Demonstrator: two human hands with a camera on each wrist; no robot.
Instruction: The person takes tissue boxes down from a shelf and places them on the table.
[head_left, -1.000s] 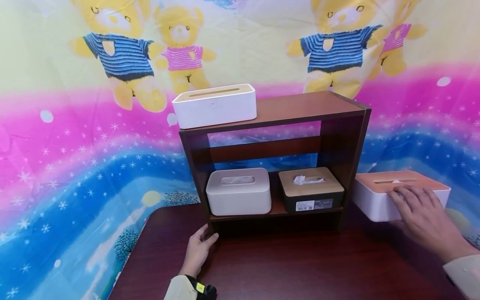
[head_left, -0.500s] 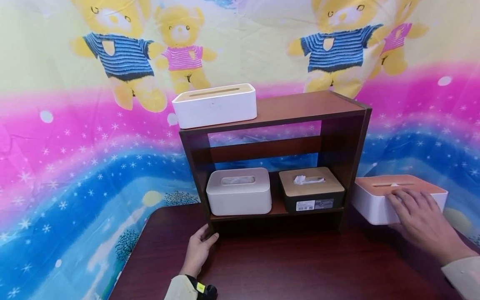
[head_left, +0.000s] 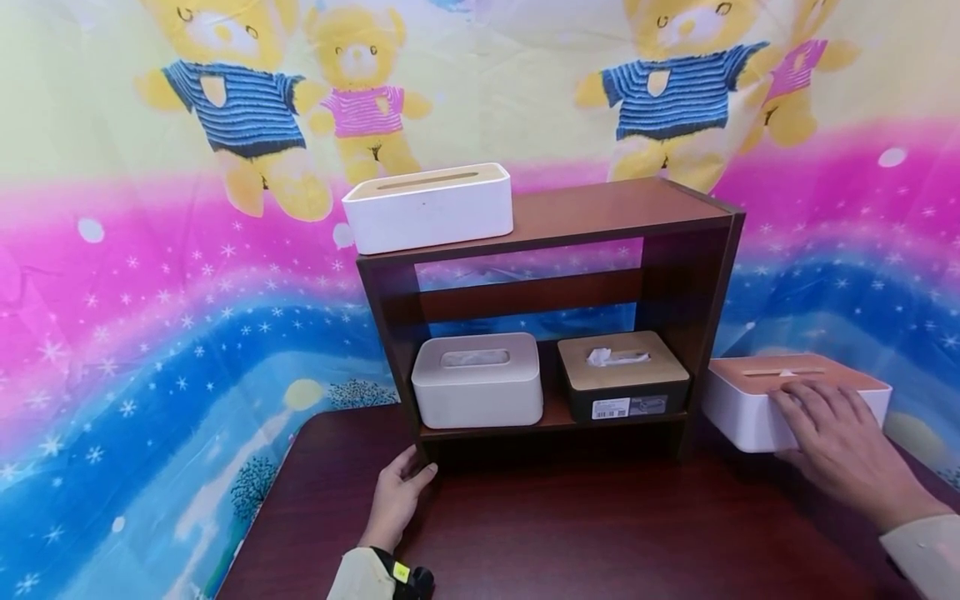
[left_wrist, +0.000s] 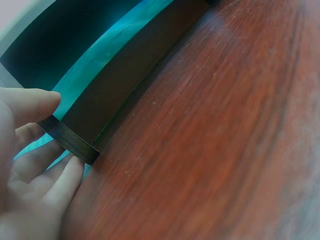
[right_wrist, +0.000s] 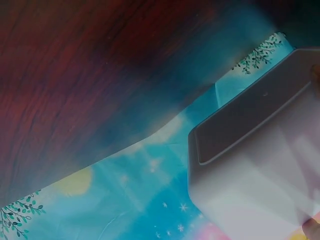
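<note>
In the head view my right hand grips a white tissue box with an orange-brown lid, just right of the shelf. The right wrist view shows this tissue box with its grey underside turned toward the tabletop; only bits of my fingers show at the right edge. My left hand holds the lower front edge of the shelf's left side panel, thumb on the inner side and fingers on the outer. The dark brown wooden shelf stands on the table.
On the shelf's lower board sit a beige tissue box and a black tissue box with a wooden lid. A white tissue box rests on top at the left. The reddish-brown table meets a bear-print cloth behind.
My right hand has lowered the orange-lidded tissue box a little and brought it slightly left. The left hand has kept its place on the shelf.
</note>
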